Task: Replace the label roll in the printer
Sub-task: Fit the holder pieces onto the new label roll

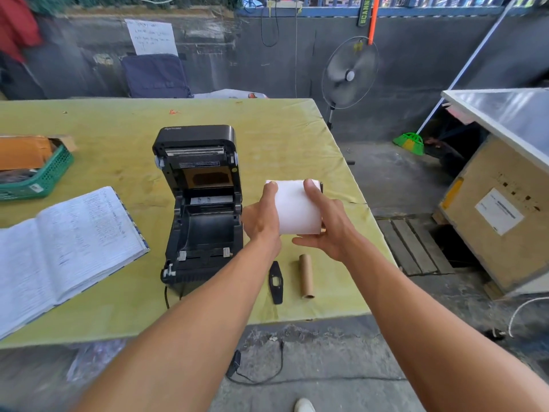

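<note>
A black label printer [202, 209] stands on the yellow-green table [118, 129] with its lid tipped up and its roll bay bare. Just right of it, above the table, I hold a fresh white label roll [297, 208] between both hands. My left hand [261, 218] grips its left end and my right hand [326, 221] wraps its right end, where a dark spindle tip sticks out. Below the hands lie an empty brown cardboard core [306, 276] and a flat black plastic roll guide [276, 282].
An open handwritten ledger [59, 254] lies left of the printer, with a green basket [38, 173] holding a brown parcel behind it. The printer's cable runs off the table's near edge. A standing fan [350, 72] and a wooden crate [499, 209] stand to the right of the table.
</note>
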The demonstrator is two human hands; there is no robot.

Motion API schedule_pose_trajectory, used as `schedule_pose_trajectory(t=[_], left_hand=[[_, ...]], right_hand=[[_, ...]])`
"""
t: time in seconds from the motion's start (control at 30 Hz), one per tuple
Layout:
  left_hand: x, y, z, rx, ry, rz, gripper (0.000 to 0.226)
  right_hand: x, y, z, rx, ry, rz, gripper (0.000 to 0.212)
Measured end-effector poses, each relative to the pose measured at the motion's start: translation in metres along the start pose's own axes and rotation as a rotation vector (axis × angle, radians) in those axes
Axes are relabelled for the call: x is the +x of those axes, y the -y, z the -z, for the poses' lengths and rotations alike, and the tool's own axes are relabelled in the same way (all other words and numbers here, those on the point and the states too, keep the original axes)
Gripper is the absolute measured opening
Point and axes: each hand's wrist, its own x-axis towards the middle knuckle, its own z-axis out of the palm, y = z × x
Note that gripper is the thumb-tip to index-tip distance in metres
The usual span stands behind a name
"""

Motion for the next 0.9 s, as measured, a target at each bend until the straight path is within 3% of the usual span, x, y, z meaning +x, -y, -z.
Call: schedule_pose_trajectory(t=[0.27, 0.37, 0.53, 0.6, 0.67, 0.73, 0.8, 0.9], left_hand=[[-0.003, 0.022, -0.015, 0.026, -0.034, -0.020, 0.040], [-0.006, 0.033, -0.012, -0.010, 0.033, 0.022, 0.038], [0.000, 0.035, -0.001, -0.045, 0.163, 0.129, 0.067], [0.008, 0.038, 0.006, -0.041, 0.148, 0.162, 0.057], [0.017, 0.048, 0.015, 0.115, -0.028, 0.160, 0.038], [0.024, 0.063, 0.027, 0.471, -0.176, 0.143, 0.023], [0.023, 0.083, 0.041, 0.890, -0.130, 0.116, 0.028], [0.012, 0.111, 0.058, 1.206, 0.036, 0.052, 0.054]], right_hand=[[0.015, 0.002, 0.017, -0.044, -0.021, -0.105, 0.099], [0.019, -0.005, 0.020, -0.002, -0.081, -0.097, 0.092], [0.029, -0.019, 0.024, 0.044, -0.108, -0.096, 0.090], [0.033, -0.020, 0.027, 0.040, -0.113, -0.093, 0.089], [0.035, -0.023, 0.030, 0.041, -0.126, -0.093, 0.086], [0.038, -0.025, 0.035, 0.042, -0.142, -0.092, 0.082], [0.041, -0.026, 0.037, 0.038, -0.153, -0.098, 0.079], [0.043, -0.030, 0.041, 0.048, -0.167, -0.111, 0.076]])
